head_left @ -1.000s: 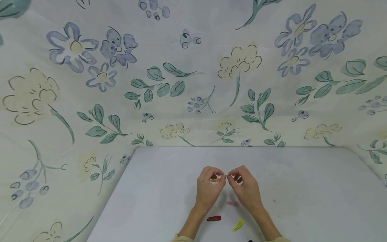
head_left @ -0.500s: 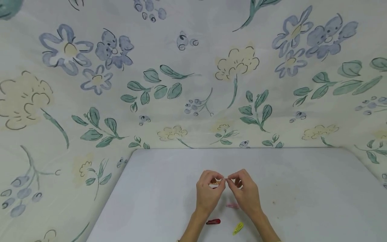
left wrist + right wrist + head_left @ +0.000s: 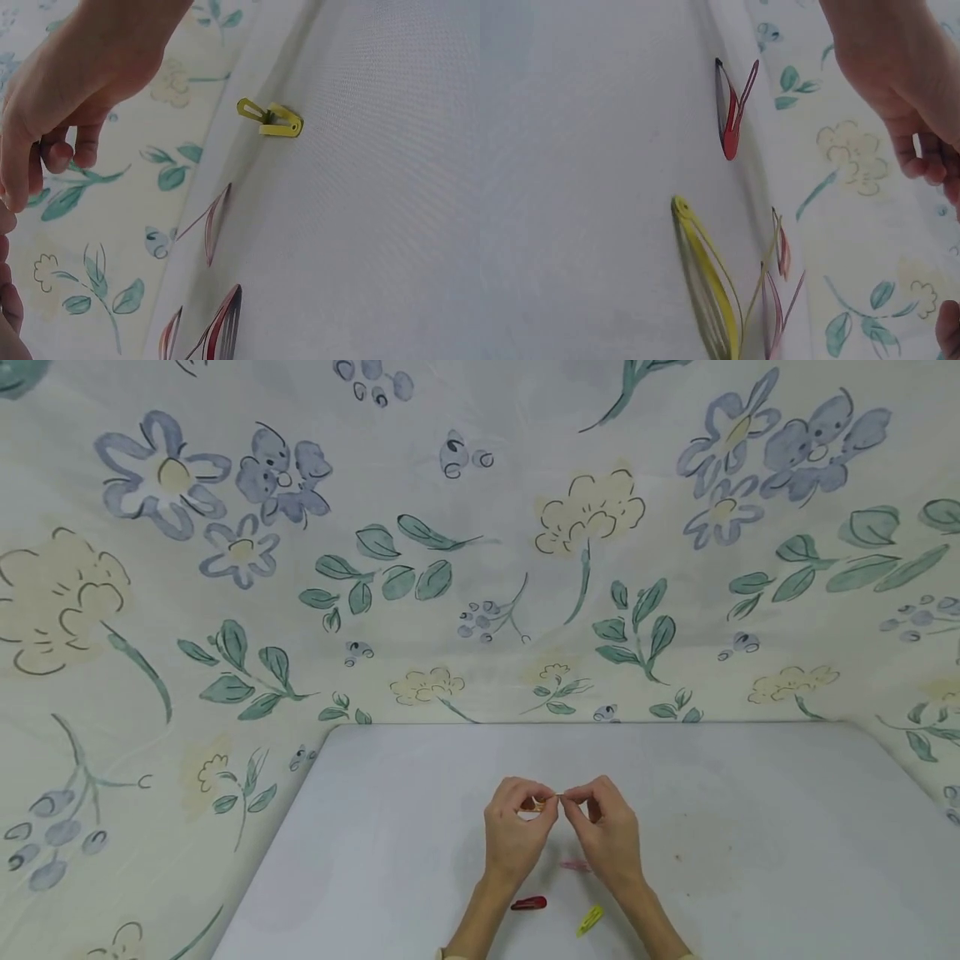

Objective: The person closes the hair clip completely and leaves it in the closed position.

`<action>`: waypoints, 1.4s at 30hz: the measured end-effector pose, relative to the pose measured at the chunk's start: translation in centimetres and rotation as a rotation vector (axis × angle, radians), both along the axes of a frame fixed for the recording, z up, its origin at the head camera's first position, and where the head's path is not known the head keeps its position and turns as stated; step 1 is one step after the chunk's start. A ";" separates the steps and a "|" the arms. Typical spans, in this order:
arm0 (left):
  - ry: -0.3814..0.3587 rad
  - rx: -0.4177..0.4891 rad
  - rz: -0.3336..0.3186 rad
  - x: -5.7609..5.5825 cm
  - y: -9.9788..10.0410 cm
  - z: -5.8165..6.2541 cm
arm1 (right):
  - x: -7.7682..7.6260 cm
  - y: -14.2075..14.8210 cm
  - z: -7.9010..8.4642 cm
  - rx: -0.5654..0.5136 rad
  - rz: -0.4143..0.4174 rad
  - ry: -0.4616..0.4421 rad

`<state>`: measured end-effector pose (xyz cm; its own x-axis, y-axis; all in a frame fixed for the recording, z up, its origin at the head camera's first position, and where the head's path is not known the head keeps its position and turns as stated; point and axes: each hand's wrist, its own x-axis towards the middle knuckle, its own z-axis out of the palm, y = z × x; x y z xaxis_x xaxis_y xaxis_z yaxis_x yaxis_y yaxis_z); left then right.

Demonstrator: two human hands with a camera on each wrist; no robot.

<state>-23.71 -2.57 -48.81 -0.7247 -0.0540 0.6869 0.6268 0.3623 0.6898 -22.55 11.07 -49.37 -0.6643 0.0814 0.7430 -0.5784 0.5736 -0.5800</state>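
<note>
My left hand [image 3: 517, 835] and right hand [image 3: 606, 835] meet over the table, thumb and forefinger tips together on each. Between them they pinch a tiny thin object [image 3: 560, 797], mostly covered by the fingertips; I cannot tell its kind. Through the gap in the left hand's fingers shows an orange hair clip [image 3: 532, 807] on the table. Below the hands lie a pink snap hair clip [image 3: 575, 865], a red one [image 3: 529, 903] and a yellow one [image 3: 590, 920]. In the left wrist view the yellow clip [image 3: 281, 124] is snapped open, with the right hand [image 3: 82, 82] beyond.
The white table [image 3: 390, 827] ends at a straight back edge, with a flower-printed sheet [image 3: 480, 568] rising behind and at both sides. The red clip [image 3: 731, 139] and the yellow clip [image 3: 705, 262] stand spread open in the right wrist view.
Both hands stay together in nearly the same pose, with small shifts at the fingertips. The head view has tilted and shifted slightly. The clips on the table have not moved.
</note>
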 end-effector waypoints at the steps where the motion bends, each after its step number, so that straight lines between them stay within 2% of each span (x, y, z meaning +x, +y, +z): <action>1: -0.007 0.003 -0.001 0.0 0.0 0.1 | 0.0 0.0 0.1 0.002 0.000 0.003; 19: -0.081 0.013 -0.098 -0.3 -0.3 -0.1 | 0.3 0.1 0.7 0.023 -0.016 -0.115; 26: -0.115 0.015 -0.102 -0.3 -0.4 -0.1 | 0.2 0.1 0.6 0.028 -0.016 -0.166; 34: -0.142 0.023 -0.101 -0.3 -0.5 -0.3 | 0.1 0.2 0.3 0.027 0.014 -0.163; 38: -0.132 0.018 -0.102 -0.4 -0.6 -0.3 | 0.1 0.2 0.3 0.001 0.037 -0.196; 42: -0.090 0.015 -0.101 -0.6 -0.7 -0.1 | 0.1 0.2 0.6 -0.052 0.072 -0.243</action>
